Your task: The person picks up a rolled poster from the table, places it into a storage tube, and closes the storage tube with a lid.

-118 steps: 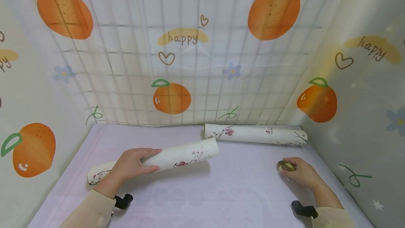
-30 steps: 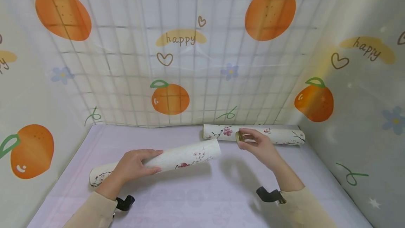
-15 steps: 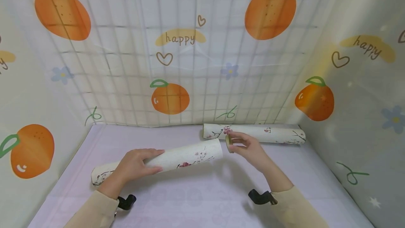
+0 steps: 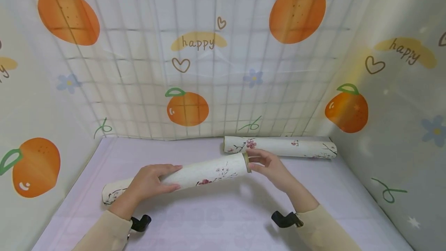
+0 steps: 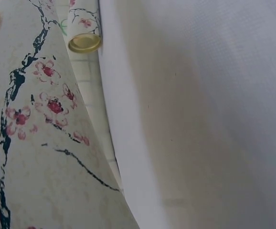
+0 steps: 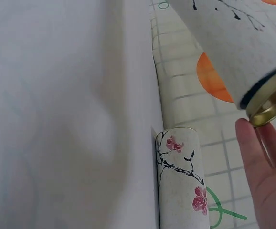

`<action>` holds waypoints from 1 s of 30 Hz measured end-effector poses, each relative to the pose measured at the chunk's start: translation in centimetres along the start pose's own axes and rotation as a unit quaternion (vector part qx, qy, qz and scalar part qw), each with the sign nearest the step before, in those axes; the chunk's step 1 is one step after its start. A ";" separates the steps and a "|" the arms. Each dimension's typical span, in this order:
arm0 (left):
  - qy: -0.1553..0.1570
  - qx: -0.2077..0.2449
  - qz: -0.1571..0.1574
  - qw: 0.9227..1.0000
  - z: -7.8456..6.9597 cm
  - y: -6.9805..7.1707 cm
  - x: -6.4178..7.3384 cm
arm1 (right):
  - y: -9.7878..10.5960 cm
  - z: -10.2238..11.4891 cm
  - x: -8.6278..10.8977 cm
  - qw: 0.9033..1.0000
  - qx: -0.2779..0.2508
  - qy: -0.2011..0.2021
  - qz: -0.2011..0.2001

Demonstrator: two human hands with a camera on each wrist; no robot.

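My left hand (image 4: 148,181) grips a white cardboard tube (image 4: 212,170) printed with plum blossoms, fingers over its far side and thumb along the near side. The tube's right end is tilted up off the table. At that end, my right hand (image 4: 270,167) pinches a gold metal cap (image 4: 247,162) by its rim. In the right wrist view the cap (image 6: 271,106) sits against the tube's mouth, a dark band showing between them, with fingertips (image 6: 243,128) at its lower edge. The left wrist view is largely filled by the printed tube wall (image 5: 47,143).
A second blossom-printed tube (image 4: 278,148) lies along the table's back edge on the right, its left end closed by a gold cap (image 5: 84,44). Cloth with printed oranges hangs behind and at both sides. The table (image 4: 195,220) has a pale lilac cover.
My right hand has brought the gold cap from the table's right side leftward to the tube's raised end, where it now meets the mouth. My left hand and the tube have barely shifted.
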State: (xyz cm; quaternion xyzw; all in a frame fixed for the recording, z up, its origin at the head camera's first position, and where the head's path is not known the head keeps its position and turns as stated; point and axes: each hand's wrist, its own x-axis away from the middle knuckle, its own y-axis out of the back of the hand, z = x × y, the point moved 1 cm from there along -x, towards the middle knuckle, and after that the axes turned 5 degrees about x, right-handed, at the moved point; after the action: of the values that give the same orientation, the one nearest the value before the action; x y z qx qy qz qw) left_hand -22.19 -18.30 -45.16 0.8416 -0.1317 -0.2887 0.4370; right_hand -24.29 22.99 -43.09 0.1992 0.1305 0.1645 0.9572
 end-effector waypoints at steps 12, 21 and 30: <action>-0.021 0.002 -0.015 1.000 -0.2 0.0 -0.1 | -0.2 0.1 -0.1 1.000 -0.017 -0.006 0.022; -0.037 0.013 -0.047 0.998 -0.5 -0.1 -0.6 | 0.5 0.2 -0.2 0.999 -0.027 -0.018 0.038; -0.026 0.057 -0.084 0.995 -0.6 -0.8 -0.6 | 1.1 2.1 -0.5 0.998 -0.045 -0.003 0.045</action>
State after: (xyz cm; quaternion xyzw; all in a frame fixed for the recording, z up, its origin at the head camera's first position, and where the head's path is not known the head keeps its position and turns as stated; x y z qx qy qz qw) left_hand -22.31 -17.10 -45.33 0.8653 -0.0882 -0.3384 0.3592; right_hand -24.33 23.03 -40.69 0.1622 0.1110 0.2128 0.9571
